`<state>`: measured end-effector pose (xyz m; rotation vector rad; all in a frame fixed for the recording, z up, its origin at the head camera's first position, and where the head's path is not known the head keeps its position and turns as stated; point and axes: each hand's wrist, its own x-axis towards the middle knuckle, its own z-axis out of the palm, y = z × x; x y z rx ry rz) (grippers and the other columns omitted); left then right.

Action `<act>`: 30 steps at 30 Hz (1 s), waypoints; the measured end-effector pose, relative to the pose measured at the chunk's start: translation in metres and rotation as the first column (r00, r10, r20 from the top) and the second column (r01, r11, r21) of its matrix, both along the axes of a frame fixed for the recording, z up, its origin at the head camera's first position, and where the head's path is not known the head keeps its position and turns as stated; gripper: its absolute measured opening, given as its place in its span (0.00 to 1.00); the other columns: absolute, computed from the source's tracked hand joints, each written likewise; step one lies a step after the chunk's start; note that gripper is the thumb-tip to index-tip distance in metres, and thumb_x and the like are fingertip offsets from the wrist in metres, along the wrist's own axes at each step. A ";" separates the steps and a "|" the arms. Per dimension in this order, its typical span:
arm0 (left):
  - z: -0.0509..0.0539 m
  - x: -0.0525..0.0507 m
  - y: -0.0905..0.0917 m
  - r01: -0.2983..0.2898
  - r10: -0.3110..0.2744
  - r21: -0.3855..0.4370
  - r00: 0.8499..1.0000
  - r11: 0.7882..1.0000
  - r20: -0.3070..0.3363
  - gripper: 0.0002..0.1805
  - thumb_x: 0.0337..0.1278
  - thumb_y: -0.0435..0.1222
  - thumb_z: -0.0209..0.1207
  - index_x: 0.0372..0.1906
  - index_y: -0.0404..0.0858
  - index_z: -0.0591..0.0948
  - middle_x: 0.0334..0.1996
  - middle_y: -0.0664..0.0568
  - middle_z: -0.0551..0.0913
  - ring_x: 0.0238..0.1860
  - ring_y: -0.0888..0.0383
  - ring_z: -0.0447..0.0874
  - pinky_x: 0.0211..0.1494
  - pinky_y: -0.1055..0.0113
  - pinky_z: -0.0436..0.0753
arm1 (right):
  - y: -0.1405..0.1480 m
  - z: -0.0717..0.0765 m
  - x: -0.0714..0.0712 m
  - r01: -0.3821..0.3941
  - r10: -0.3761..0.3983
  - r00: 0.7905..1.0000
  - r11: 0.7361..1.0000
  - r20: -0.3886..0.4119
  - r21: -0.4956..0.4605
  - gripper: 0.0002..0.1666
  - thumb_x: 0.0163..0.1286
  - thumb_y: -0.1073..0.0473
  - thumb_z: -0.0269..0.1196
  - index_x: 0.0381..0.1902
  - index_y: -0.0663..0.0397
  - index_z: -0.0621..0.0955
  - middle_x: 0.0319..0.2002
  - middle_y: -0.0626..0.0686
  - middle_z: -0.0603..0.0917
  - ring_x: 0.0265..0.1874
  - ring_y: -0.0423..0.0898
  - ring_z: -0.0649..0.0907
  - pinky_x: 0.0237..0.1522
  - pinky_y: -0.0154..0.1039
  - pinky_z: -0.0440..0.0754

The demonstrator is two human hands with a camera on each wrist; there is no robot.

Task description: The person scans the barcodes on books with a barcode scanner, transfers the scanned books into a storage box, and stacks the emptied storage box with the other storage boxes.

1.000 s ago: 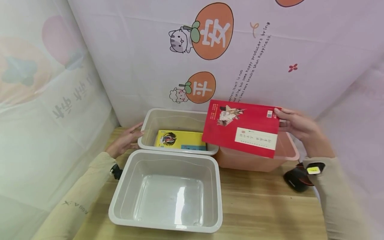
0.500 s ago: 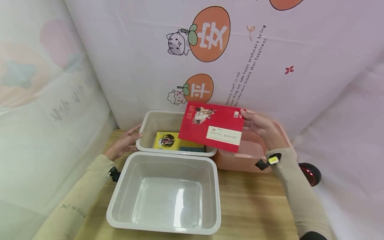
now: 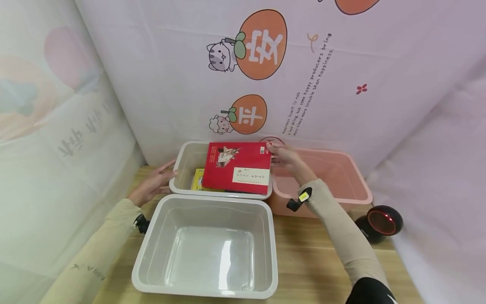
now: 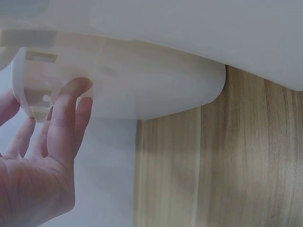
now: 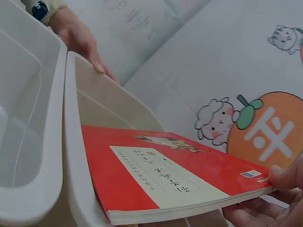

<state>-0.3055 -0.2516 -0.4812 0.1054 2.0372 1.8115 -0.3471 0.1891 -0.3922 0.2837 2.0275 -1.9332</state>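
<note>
My right hand (image 3: 286, 159) pinches the right edge of a red paperback book (image 3: 224, 175), thumb on top and fingers beneath. In the right wrist view, the book (image 5: 156, 177) is tilted over the rear grey bin. Under it, part of a yellow book (image 3: 197, 180) shows inside the rear grey bin (image 3: 183, 154); the rest is covered. My left hand (image 3: 152, 184) rests against that bin's left end. In the left wrist view, the fingers of my left hand (image 4: 52, 142) touch the outer wall of the pale bin (image 4: 156, 85), slightly bent.
A second grey bin (image 3: 205, 198) stands in front of the rear one, its shiny bottom showing. To the right is a pink bin (image 3: 322, 154). A black round device (image 3: 381, 221) with a red glow sits beyond it on the wooden table (image 3: 303, 261). Printed fabric walls surround the table.
My right hand has carried the red book leftward and down, from above the pink bin to over the rear grey bin. My left hand has stayed at the bin's left end.
</note>
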 end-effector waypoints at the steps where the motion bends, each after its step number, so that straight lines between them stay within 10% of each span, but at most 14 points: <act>1: 0.000 0.000 0.000 0.002 -0.002 0.000 1.000 1.000 -0.003 0.40 0.83 0.45 0.51 0.87 0.51 0.45 0.81 0.32 0.56 0.75 0.35 0.66 0.63 0.50 0.83 | -0.005 -0.001 -0.002 -0.001 0.001 1.000 1.000 -0.002 0.005 0.26 0.82 0.52 0.58 0.71 0.57 0.73 0.38 0.46 0.84 0.37 0.44 0.85 0.41 0.38 0.86; 15: 0.000 0.001 0.001 -0.001 0.001 0.007 1.000 1.000 0.003 0.40 0.83 0.44 0.52 0.87 0.53 0.45 0.81 0.33 0.56 0.76 0.34 0.63 0.67 0.45 0.80 | -0.051 -0.022 -0.010 -0.102 0.101 0.995 0.994 0.005 0.031 0.31 0.84 0.60 0.52 0.81 0.57 0.64 0.75 0.67 0.69 0.72 0.65 0.74 0.75 0.59 0.70; 30: 0.003 0.004 -0.001 -0.002 0.002 0.024 1.000 1.000 0.014 0.41 0.82 0.46 0.53 0.87 0.53 0.46 0.82 0.36 0.57 0.77 0.35 0.63 0.70 0.43 0.77 | -0.030 -0.021 0.007 -0.240 0.243 0.970 0.969 -0.028 0.062 0.32 0.86 0.58 0.51 0.80 0.66 0.62 0.75 0.71 0.69 0.72 0.68 0.73 0.73 0.60 0.72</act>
